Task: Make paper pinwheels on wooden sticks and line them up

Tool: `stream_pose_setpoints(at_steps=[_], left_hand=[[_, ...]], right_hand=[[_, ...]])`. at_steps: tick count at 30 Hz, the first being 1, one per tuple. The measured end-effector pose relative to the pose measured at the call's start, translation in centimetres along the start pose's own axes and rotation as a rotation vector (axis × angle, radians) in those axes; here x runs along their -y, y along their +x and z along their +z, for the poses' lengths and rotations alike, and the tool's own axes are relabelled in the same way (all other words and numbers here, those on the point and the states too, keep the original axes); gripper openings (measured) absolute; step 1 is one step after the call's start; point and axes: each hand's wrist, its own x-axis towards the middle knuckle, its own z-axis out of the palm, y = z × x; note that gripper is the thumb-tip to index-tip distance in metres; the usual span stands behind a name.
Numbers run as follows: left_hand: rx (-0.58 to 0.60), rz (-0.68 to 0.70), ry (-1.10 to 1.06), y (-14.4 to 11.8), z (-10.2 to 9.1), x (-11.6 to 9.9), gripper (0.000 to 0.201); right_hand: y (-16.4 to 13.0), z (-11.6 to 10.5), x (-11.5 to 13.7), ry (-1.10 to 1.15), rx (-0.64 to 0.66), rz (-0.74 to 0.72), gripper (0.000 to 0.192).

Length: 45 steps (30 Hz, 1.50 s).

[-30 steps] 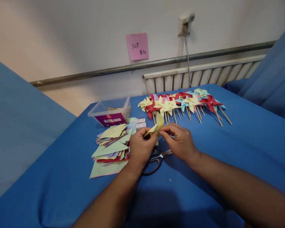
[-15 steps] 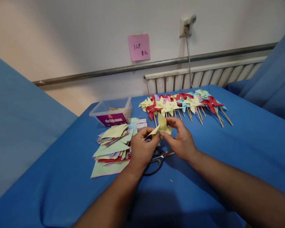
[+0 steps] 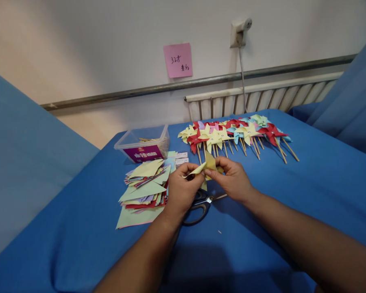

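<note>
Yellow paper piece [image 3: 208,164] pinched between left hand [image 3: 183,190] and, seemingly, right hand [image 3: 234,181].

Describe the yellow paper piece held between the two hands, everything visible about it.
The yellow paper piece is pale yellow, thin and matte, like craft paper. It is partly folded, with pointed flaps: one sticks out leftward over the left hand, one stands up in the middle, and a narrow strip hangs below. The left hand pinches its left side and the right hand pinches its centre from the right. It is held above the scissors and the blue cloth, touching neither as far as shows.
</note>
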Motion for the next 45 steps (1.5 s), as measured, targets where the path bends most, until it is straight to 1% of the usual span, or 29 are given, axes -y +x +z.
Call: stream_pose_setpoints(at_steps=[9,15,19,23,28,31,35,40,45], left_hand=[[-0.023,-0.044,-0.01,-0.1,0.2,-0.4,0.019],[-0.026,-0.034,-0.002,-0.2,0.3,-0.8,0.015],[-0.027,-0.036,0.004,-0.3,0.3,-0.7,0.015],[-0.004,-0.049,-0.018,-0.3,0.2,-0.6,0.017],[0.045,-0.127,-0.13,0.0,0.2,0.0,0.022],[0.062,-0.137,-0.174,0.2,0.2,0.4,0.025],[0.041,-0.131,-0.205,0.5,0.2,0.5,0.026],[0.028,-0.121,-0.204,0.5,0.1,0.2,0.024],[0.026,-0.122,-0.182,0.5,0.0,0.2,0.024]], right_hand=[[0.1,-0.2,-0.3,-0.03,0.0,-0.015,0.017],[-0.1,-0.1,-0.2,-0.061,-0.028,-0.025,0.015],[-0.1,0.0,-0.2,-0.026,-0.016,-0.027,0.014],[-0.1,-0.1,-0.3,-0.045,-0.029,-0.031,0.014],[0.1,-0.2,-0.8,-0.08,-0.043,-0.019,0.016],[0.2,-0.2,-1.4,-0.053,-0.039,-0.008,0.017],[0.2,-0.1,-1.9,0.014,-0.022,0.006,0.019],[0.1,0.1,-1.6,0.104,0.015,0.054,0.024],[0.0,0.2,-1.4,0.13,0.036,0.081,0.028]])
